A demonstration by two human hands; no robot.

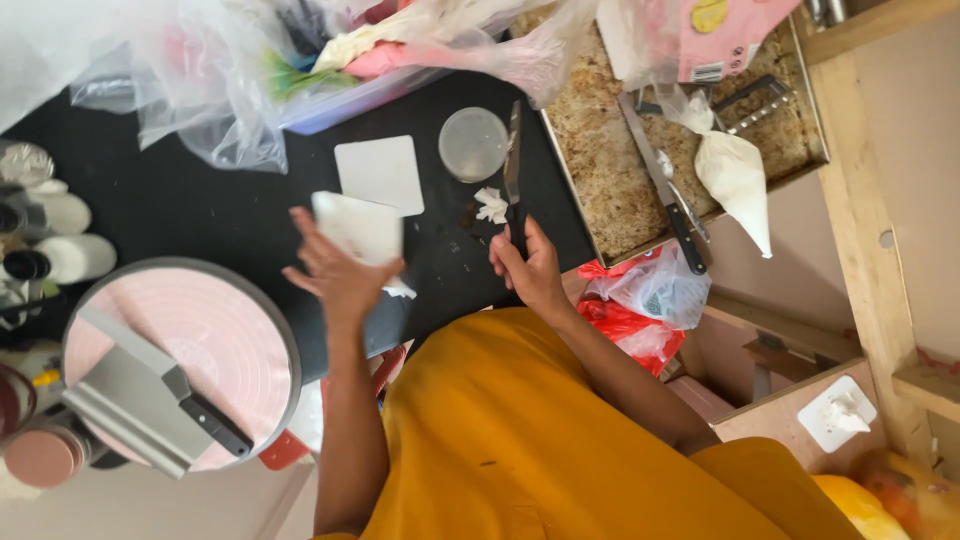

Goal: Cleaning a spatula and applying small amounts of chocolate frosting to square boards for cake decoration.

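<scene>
My left hand [338, 272] is raised above the black tabletop [190, 205] and holds a white square scraper card [358, 228] by its lower edge. My right hand [530, 266] grips the black handle of a long palette knife [513, 160], whose blade lies flat on the table pointing away from me. A small dab of white cream [491, 205] sits just left of the blade. A second white square card [380, 174] lies flat beyond my left hand, and next to it stands a round clear lid [472, 144].
A pink turntable [215, 340] at the near left carries a metal bench scraper [135, 400]. A crumb-covered baking tray [605, 170] on the right holds a knife [662, 185] and a white piping bag [735, 175]. Plastic bags [220, 90] crowd the far edge. A red bag [640, 310] hangs below the tray.
</scene>
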